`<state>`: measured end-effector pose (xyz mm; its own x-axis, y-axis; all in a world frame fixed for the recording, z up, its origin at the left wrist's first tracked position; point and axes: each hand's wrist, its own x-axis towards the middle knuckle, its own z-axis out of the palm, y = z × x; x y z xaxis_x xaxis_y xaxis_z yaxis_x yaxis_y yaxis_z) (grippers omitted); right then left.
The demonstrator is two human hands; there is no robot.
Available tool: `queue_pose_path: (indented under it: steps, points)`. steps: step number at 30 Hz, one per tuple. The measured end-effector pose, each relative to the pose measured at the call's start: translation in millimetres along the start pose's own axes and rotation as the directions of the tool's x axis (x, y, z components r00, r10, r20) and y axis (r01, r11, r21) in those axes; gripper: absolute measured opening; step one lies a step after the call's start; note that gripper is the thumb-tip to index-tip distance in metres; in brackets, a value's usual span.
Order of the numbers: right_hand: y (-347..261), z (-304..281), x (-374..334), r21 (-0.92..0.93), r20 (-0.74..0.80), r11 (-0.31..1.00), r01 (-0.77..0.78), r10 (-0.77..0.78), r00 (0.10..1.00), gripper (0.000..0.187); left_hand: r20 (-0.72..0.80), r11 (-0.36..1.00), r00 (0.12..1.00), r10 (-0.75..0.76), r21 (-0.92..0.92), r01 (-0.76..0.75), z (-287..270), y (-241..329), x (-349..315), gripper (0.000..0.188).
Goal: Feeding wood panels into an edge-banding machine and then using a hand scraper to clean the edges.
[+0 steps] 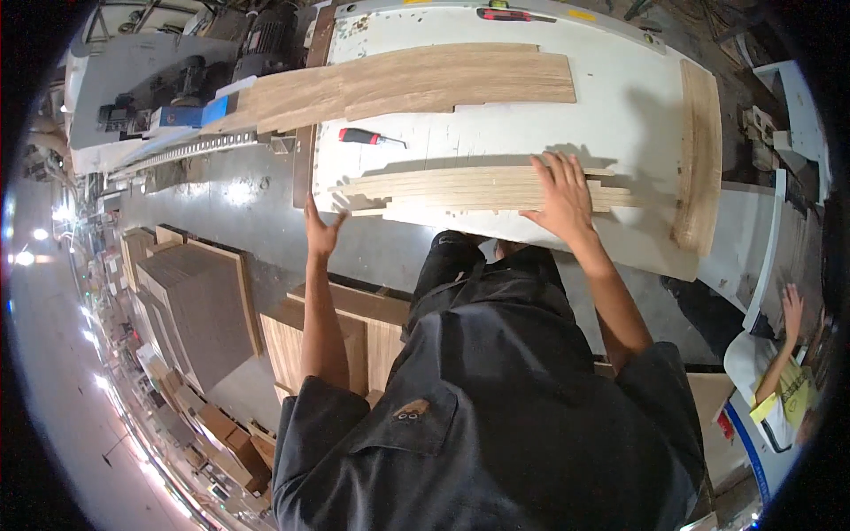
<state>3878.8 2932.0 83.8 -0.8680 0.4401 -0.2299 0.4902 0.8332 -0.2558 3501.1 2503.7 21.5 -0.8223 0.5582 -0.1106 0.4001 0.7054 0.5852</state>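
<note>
Several long, pale wooden strips lie side by side near the front edge of the white worktable, their ends uneven. My right hand rests across them toward their right end, fingers spread. Just off their left end, my left hand is raised with thumb and fingers apart, holding nothing. Beyond the strips lies a small tool with a red and black handle and a thin metal tip. Farther back, wood-grain planks lie flat and run past the table's left edge.
A stack of planks stands along the table's right end. At the far edge lies another red and black tool. Machinery is at the upper left, stacked panels stand at lower left, and another person is at the right.
</note>
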Motion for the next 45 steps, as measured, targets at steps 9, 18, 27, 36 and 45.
queue_pose_path:
  steps: [9, 18, 27, 36, 45]
  points:
    - [-7.9, 12.2, -7.1, 0.044, -0.211, 0.999, -0.026, 0.035, 0.977, 0.115, 0.125, 0.376, 0.976, -0.176, -0.908, 0.184, 59.5, 84.0, 11.5, 0.068]
    - [-9.8, 18.9, -0.9, -0.046, -0.082, 0.992, -0.120, 0.116, 0.990, 0.122, 0.277, 0.516, 0.961, -0.013, -0.821, 0.243, 60.5, 93.1, 8.4, 0.076]
    - [-15.4, 18.2, -4.8, -0.052, -0.103, 0.990, -0.128, 0.123, 0.987, 0.121, 0.280, 0.302, 0.957, 0.072, -0.921, 0.247, 80.8, 100.1, 0.6, 0.084]
    - [-20.4, 22.4, -0.8, -0.076, -0.082, 0.985, -0.156, 0.150, 0.985, 0.123, 0.304, 0.482, 0.949, 0.081, -0.845, 0.230, 86.9, 90.8, 8.1, 0.072]
    - [-15.5, 20.9, -1.8, 0.007, -0.187, 0.993, -0.122, 0.121, 0.975, 0.123, 0.327, 0.488, 0.914, -0.241, -0.773, 0.406, 87.3, 88.1, 8.6, 0.056]
